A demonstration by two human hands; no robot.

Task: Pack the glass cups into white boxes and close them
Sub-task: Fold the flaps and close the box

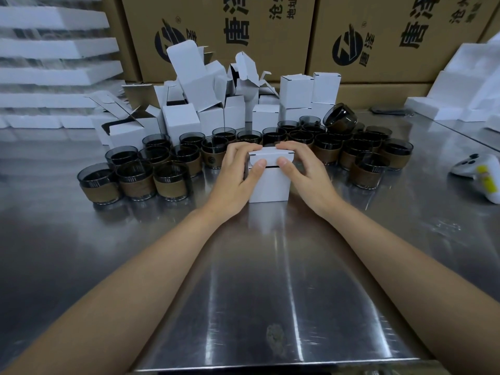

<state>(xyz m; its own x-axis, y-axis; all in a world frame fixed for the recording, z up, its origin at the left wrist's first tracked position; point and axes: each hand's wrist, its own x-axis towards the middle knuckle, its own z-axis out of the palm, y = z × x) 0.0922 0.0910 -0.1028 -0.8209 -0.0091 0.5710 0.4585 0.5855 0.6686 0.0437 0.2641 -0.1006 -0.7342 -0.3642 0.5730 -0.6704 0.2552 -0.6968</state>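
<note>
Head view: clasps a white box (pixel 269 182) from either side, left hand (pixel 238 174) curled round its left wall, right hand (pixel 303 169) round its right, both thumbs (pixel 258 165) pressing on the front lip of the lid flap (pixel 270 155). Holds the box upright on the steel table (pixel 257 293), long axis vertical, squarely between the two hands and straight ahead, neither hand nearer than the other. Shows a dark slit under the flap's front edge, so by the look of it not yet fully tucked; probably calls for a push down and inward along that edge. Contents hidden.

Just beyond the fingertips: rows of smoky glass cups (pixel 140 175) with brown sleeves, unpacked, and a tipped cup (pixel 339 117) lying on its side atop the others. Farther back, a heap of open empty boxes (pixel 189 104) and a few closed boxes (pixel 296 90), against brown cartons (pixel 216 28). At left, stacked foam sheets (pixel 54 47); at far right, a white handheld device (pixel 479 171).
</note>
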